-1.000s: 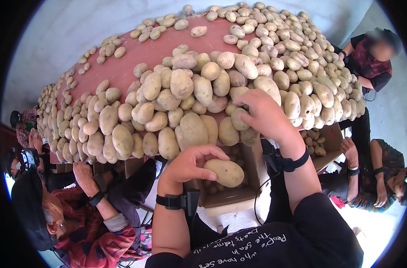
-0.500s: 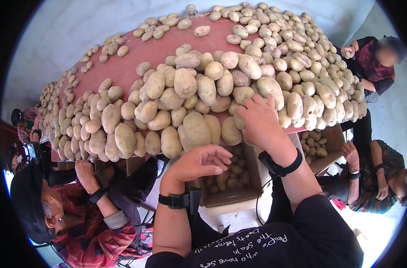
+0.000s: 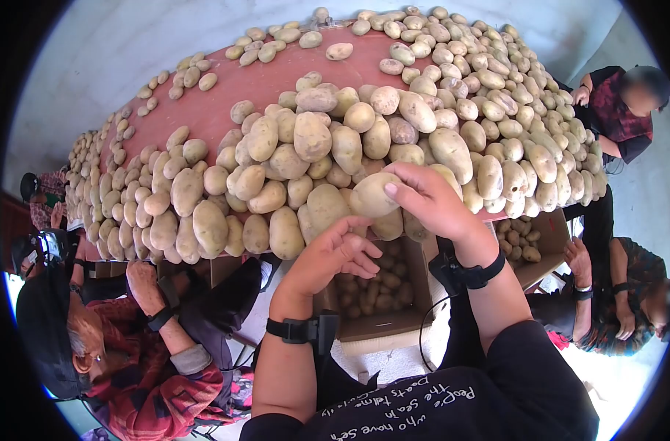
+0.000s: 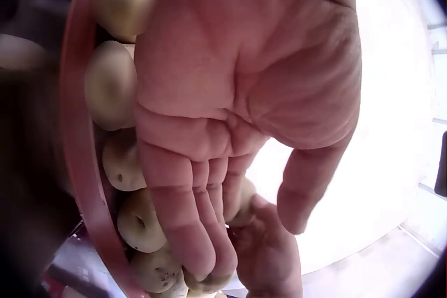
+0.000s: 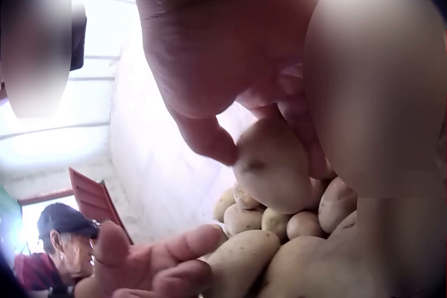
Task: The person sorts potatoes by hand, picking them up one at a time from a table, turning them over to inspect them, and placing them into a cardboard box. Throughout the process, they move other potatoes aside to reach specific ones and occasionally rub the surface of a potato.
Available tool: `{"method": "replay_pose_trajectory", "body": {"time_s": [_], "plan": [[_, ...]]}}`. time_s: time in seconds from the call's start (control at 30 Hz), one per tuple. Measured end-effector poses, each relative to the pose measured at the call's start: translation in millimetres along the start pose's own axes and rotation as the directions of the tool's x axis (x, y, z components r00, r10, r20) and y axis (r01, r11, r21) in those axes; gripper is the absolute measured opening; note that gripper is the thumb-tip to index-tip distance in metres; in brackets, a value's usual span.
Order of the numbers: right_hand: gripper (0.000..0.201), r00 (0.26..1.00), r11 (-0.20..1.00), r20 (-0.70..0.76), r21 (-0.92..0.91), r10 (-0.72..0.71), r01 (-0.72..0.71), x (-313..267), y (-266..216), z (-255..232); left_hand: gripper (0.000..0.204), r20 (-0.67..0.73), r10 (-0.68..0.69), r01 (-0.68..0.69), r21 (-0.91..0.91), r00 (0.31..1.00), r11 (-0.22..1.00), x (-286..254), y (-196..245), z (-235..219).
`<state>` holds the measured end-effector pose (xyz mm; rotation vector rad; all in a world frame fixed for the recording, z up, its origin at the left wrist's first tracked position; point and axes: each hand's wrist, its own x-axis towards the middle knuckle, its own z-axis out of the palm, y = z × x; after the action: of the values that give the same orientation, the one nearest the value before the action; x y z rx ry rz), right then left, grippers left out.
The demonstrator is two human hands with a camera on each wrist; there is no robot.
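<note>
My right hand [image 3: 434, 206] grips a pale oval potato [image 3: 371, 195] at the front edge of the heap. In the right wrist view, thumb and fingers pinch that potato [image 5: 272, 172], which has a dark spot on its skin. My left hand [image 3: 327, 257] hangs over the box, just below the held potato, with nothing in it. In the left wrist view the left palm [image 4: 244, 67] shows bare, its fingers loosely extended. Beneath both hands stands a cardboard box [image 3: 382, 327] partly filled with potatoes [image 3: 371, 294].
Potatoes [image 3: 313, 136] are heaped along the front of a red tabletop [image 3: 224, 92] and thickly over its right side. Another cardboard box [image 3: 554, 229] with potatoes stands under the right edge. People sit close by at left [image 3: 151, 353] and right [image 3: 621, 294].
The potato my left hand held a second ago has left that hand, between the first two frames. My right hand has drawn a potato from the heap toward the left hand.
</note>
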<state>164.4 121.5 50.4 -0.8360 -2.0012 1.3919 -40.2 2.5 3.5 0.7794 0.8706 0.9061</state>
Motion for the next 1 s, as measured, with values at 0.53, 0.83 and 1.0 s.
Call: {"method": "replay_pose_trajectory", "body": {"time_s": [0.53, 0.83, 1.0], "plan": [[0.049, 0.96, 0.987, 0.256, 0.137, -0.116, 0.082, 0, -8, 14, 0.055, -0.115, 0.404, -0.42, -0.253, 0.907, 0.871, 1, -2, -10], [0.054, 0.944, 0.897, 0.322, 0.393, 0.072, -0.203, -3, 1, 25, 0.066, -0.24, 0.541, -0.577, -0.12, 0.806, 0.808, 1, 2, 1], [0.055, 0.929, 0.88, 0.353, 0.398, 0.114, -0.259, -2, -10, 22, 0.065, -0.158, 0.623, -0.608, 0.132, 0.766, 0.782, 5, -6, -2]]}}
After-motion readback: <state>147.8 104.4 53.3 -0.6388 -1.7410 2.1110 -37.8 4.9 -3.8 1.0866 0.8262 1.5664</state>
